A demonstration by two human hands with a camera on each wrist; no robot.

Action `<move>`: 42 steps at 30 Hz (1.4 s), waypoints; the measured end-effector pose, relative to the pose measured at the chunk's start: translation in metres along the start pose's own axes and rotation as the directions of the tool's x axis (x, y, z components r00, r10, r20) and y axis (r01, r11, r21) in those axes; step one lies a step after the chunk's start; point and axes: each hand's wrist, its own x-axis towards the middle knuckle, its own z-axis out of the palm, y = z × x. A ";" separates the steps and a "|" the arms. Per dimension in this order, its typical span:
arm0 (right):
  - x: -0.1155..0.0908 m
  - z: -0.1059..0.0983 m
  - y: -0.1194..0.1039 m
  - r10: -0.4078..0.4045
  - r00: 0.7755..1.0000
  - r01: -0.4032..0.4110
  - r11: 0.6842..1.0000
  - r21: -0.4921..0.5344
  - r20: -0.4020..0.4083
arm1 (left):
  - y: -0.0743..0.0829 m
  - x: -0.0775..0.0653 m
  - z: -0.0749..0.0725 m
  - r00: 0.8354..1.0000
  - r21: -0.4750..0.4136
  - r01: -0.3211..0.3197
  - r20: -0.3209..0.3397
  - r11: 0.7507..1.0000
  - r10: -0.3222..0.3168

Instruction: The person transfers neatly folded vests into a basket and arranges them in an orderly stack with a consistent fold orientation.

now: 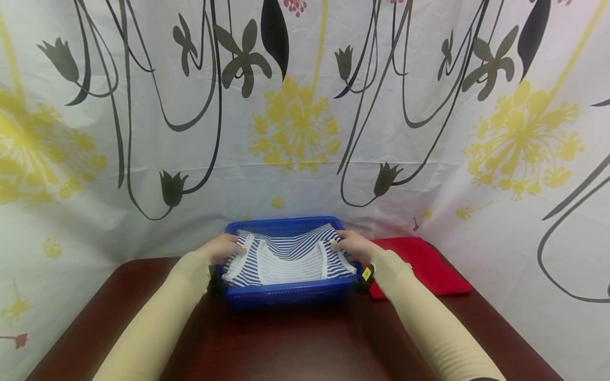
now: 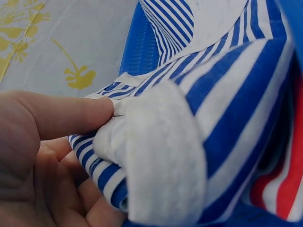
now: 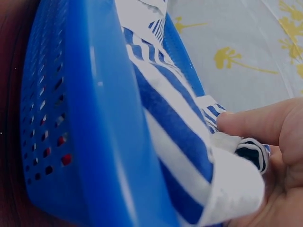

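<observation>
A blue-and-white striped garment (image 1: pixel 290 248) with white trim lies spread across a blue plastic basket (image 1: pixel 295 290), partly inside it. My left hand (image 1: pixel 223 248) pinches its left side between thumb and fingers. In the left wrist view the thumb presses on the striped cloth (image 2: pixel 227 99) beside a wide white band. At the opposite side my right hand (image 1: pixel 355 246) pinches the garment near the basket's right rim. The right wrist view shows the thumb on bunched cloth above a white cuff-like edge (image 3: pixel 236 189). The fingers under the cloth are partly hidden.
To the right of the basket a folded red cloth (image 1: pixel 424 264) lies on the dark brown table (image 1: pixel 295 344). Red-and-white striped cloth (image 2: pixel 279 189) shows inside the basket. A flower-patterned curtain (image 1: pixel 305 132) hangs behind the table and along both sides.
</observation>
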 end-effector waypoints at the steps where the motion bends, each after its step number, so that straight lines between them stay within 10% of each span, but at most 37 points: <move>1: 0.000 0.000 0.000 -0.002 1.000 0.002 1.000 -0.001 0.000 | 0.000 0.000 0.000 1.000 0.002 0.000 -0.002 1.000 0.000; 42: 0.001 0.000 0.003 -0.018 1.000 0.018 1.000 0.003 -0.012 | -0.005 0.007 0.003 1.000 0.003 -0.030 0.006 1.000 0.030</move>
